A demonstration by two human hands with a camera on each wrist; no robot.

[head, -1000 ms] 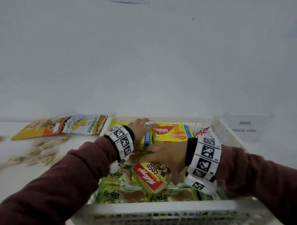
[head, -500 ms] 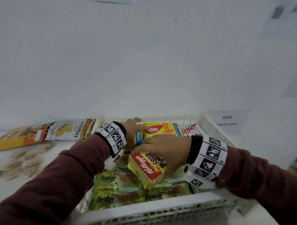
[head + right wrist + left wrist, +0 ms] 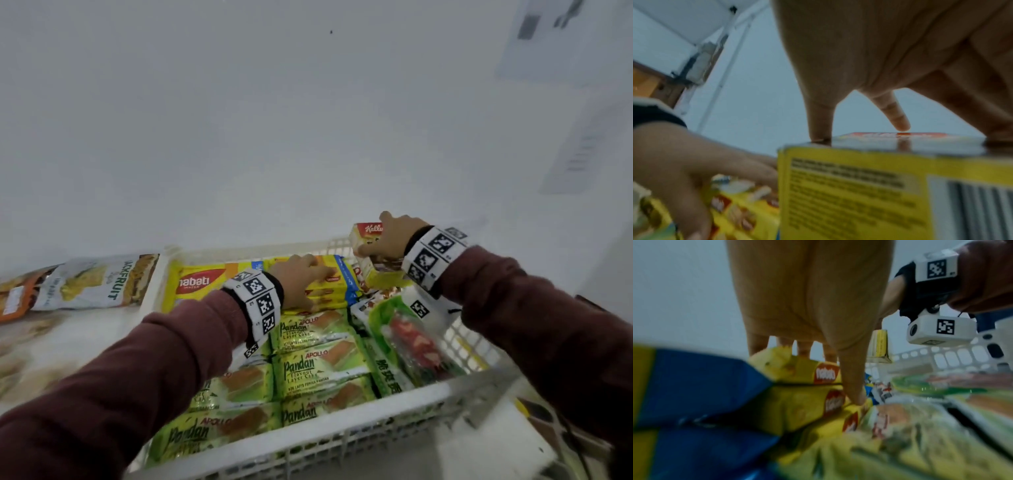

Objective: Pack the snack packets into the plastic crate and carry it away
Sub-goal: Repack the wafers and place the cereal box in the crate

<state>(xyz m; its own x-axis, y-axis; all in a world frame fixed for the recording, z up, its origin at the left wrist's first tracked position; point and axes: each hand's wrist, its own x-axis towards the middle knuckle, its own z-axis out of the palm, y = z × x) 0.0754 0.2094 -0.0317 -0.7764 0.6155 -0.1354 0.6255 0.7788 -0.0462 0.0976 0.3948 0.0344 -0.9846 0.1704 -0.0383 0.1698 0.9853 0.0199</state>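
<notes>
**Crate part-filled; cereal box held at far right corner**

The white plastic crate sits on the table, against a white wall. Inside, green cake packets lie flat in rows along the near side. Yellow wafer packets are stacked along the far side. A green and red bag lies along the right wall.

The right hand grips a yellow cereal box, fingers curled over its top, thumb at the side. The box is raised above the crate's far right corner, tilted.

The left hand rests on the wafer stack, fingers fairly straight and spread; the left wrist view shows fingertips pressing the packet edges.

Outside the crate, to its left, a jackfruit bag lies flat on the table, touching the crate's wall. An orange packet lies partly under it.
</notes>
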